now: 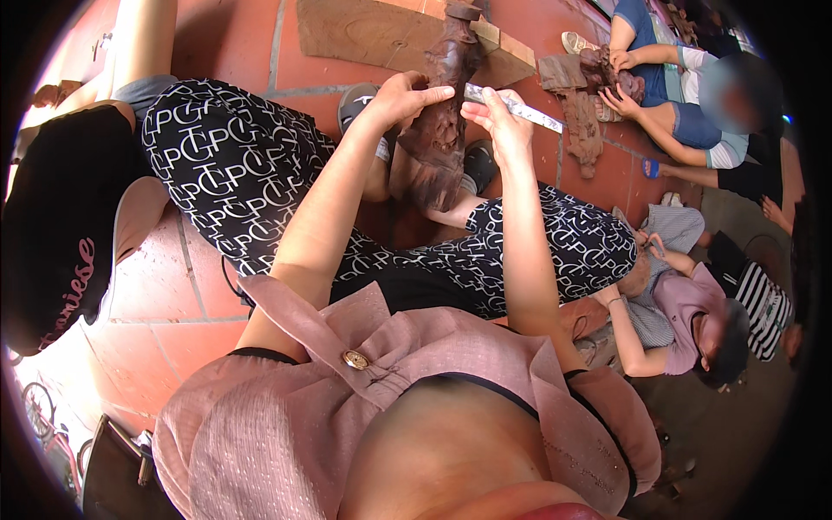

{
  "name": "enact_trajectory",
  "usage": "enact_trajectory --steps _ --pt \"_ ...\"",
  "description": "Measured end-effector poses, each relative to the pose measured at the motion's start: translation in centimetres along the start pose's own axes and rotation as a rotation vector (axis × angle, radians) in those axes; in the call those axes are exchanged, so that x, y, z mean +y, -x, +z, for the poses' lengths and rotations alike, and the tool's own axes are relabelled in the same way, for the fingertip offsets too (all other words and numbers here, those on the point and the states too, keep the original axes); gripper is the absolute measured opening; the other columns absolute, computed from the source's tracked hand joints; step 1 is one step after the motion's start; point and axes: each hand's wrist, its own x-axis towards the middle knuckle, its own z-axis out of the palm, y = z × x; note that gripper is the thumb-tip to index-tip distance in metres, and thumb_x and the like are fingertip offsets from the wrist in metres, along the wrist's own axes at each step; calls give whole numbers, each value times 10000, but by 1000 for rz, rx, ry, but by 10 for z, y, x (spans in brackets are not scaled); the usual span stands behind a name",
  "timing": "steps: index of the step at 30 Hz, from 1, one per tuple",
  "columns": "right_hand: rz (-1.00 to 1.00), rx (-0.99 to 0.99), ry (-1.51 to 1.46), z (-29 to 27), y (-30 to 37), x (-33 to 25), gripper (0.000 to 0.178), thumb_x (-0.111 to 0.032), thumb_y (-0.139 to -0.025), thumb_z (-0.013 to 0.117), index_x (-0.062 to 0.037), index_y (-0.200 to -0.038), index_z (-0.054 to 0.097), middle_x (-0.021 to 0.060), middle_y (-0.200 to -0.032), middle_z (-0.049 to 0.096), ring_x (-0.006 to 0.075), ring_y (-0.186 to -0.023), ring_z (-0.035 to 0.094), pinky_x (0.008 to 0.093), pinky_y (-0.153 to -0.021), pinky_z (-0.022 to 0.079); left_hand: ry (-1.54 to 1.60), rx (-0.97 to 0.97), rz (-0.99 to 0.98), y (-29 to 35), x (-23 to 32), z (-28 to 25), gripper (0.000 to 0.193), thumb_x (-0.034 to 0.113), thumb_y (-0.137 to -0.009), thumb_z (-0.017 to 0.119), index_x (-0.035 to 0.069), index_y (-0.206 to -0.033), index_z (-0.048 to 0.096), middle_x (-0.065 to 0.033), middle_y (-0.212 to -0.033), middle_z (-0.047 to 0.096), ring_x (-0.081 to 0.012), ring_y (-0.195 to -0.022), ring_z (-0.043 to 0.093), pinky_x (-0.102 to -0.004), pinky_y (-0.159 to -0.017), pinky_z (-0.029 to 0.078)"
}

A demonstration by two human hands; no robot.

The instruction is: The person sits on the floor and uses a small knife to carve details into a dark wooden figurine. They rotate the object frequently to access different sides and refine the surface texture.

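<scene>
A dark brown carved wooden piece (433,147) stands in front of me between my knees, its knobbed narrow end at the far side and its wider base close to me. My left hand (403,97) grips it from the left, the thumb lying across its surface. In my right hand (504,126) is a flat white strip with grey marks (539,118), pinched between thumb and fingers. One end of the strip reaches the carving's right side, and the other sticks out to the right.
A light wooden block (373,35) lies behind the carving on red floor tiles (156,277). Another carved wooden piece (582,130) lies to the right, by a co-worker's hands (620,100). A person in a black cap (61,225) is close on my left; more people sit at right.
</scene>
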Motion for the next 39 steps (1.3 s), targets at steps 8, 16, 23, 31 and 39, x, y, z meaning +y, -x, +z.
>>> enact_trajectory --steps 8,16,23,31,39 --pt "-184 48 55 9 17 -12 93 -35 -850 621 19 -798 565 146 -796 663 201 -728 676 319 -718 565 599 120 -44 -22 -35 -7 428 390 -893 516 13 -1068 618 -120 -1007 660 -235 -925 630 -345 -800 492" --pt "-131 -27 382 -12 13 -2 203 -176 -852 632 22 -884 663 72 -780 665 124 -749 614 251 -709 487 681 315 -149 -25 -42 -6 278 221 -927 499 31 -1115 577 -104 -1074 647 -227 -919 644 -382 -794 503" --pt "-136 -202 676 -14 -12 0 251 -242 -831 649 -19 -942 677 57 -783 671 111 -713 591 261 -668 473 601 189 -204 -27 -51 -1 223 100 -875 578 60 -1094 566 -69 -1037 637 -208 -912 643 -363 -788 506" --pt "71 -263 207 -31 -40 1 144 -117 -877 615 25 -877 639 87 -918 666 176 -861 659 275 -749 550 506 101 -200 -27 -55 -1 281 50 -830 597 58 -1108 554 -64 -1000 646 -198 -899 643 -362 -797 512" --pt "106 -69 208 -36 -33 12 137 -92 -877 609 39 -840 621 122 -834 655 205 -778 670 306 -724 565 444 -103 -147 -21 -51 0 493 69 -760 652 59 -1234 516 -50 -1096 599 -175 -968 587 -380 -855 474"
